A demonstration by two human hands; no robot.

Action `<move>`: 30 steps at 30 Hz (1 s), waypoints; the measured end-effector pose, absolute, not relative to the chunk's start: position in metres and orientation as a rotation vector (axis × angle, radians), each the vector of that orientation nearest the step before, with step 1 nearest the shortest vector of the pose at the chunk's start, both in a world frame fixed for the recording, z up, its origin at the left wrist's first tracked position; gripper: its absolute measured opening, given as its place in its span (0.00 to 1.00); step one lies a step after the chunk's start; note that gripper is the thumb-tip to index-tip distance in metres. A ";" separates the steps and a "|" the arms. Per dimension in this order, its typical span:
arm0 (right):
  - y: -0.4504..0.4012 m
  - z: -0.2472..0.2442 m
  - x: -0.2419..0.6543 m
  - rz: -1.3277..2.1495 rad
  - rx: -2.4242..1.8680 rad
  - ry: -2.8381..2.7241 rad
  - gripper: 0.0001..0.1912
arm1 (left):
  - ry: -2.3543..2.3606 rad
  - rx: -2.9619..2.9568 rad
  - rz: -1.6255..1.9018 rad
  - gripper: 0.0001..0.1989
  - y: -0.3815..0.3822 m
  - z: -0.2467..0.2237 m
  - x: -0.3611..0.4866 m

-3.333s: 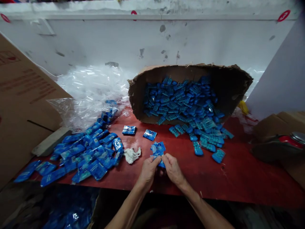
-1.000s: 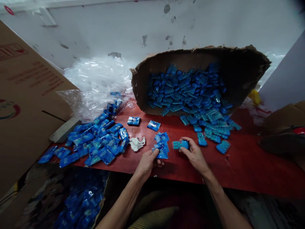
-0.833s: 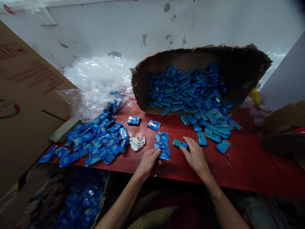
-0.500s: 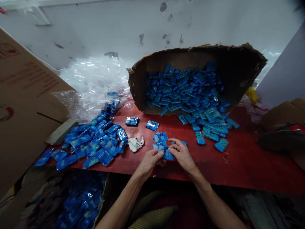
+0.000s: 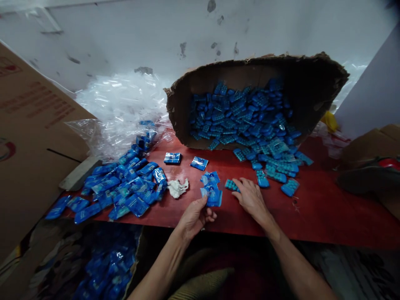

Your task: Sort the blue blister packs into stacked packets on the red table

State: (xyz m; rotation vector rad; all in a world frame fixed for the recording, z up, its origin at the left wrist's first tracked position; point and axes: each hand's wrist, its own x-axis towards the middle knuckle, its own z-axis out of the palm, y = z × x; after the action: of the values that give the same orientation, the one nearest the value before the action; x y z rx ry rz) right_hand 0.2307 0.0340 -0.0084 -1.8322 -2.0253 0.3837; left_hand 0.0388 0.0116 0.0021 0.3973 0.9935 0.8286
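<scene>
My left hand (image 5: pixel 196 214) is closed at the thumb and forefinger on the near edge of a flat blue printed plastic pouch (image 5: pixel 213 196). Just beyond that lie more blue pouches (image 5: pixel 210 178), partly overlapped by the held one. To the right, my right hand (image 5: pixel 251 199) has its fingers round the right end of a small blue pack with teal bumps (image 5: pixel 230 185), low over the red table (image 5: pixel 300 221). The fingers hide part of this pack. Farther back rest a stack of blue packets (image 5: pixel 172 158) and a single blue packet (image 5: pixel 199 163).
A cardboard box (image 5: pixel 331 83) on its side spills bumpy blue packs (image 5: pixel 243 112). Filled blue packets (image 5: pixel 131 187) are heaped at left, near crumpled white tissue (image 5: pixel 178 188) and clear plastic bags (image 5: pixel 121 100). A large carton (image 5: pixel 37 125) stands far left.
My right hand has let go of the pouch and moved right onto the bumpy blue pack. My left hand keeps the pouch, which now lies flatter and shows more of its face.
</scene>
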 end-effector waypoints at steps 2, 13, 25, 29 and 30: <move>0.038 -0.019 0.235 0.338 -1.879 -2.095 0.20 | 1.000 0.359 0.825 0.15 0.011 0.003 0.040; 0.028 0.016 0.244 1.153 -1.223 -1.666 0.17 | 1.048 0.330 0.841 0.14 0.011 0.000 0.040; 0.008 0.033 0.230 0.999 -1.248 -1.821 0.15 | 1.048 0.396 0.863 0.16 0.011 0.000 0.039; 0.004 0.037 0.226 1.003 -1.286 -1.798 0.15 | 1.044 0.480 0.916 0.16 0.011 0.002 0.038; 0.003 0.037 0.225 1.003 -1.292 -1.794 0.15 | 1.044 0.495 0.929 0.16 0.011 0.003 0.037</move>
State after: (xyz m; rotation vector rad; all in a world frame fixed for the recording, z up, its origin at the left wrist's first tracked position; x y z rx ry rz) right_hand 0.2251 0.0032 0.0373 -1.2922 -1.7941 1.0033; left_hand 0.0372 0.0115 0.0029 0.4948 1.0441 0.9286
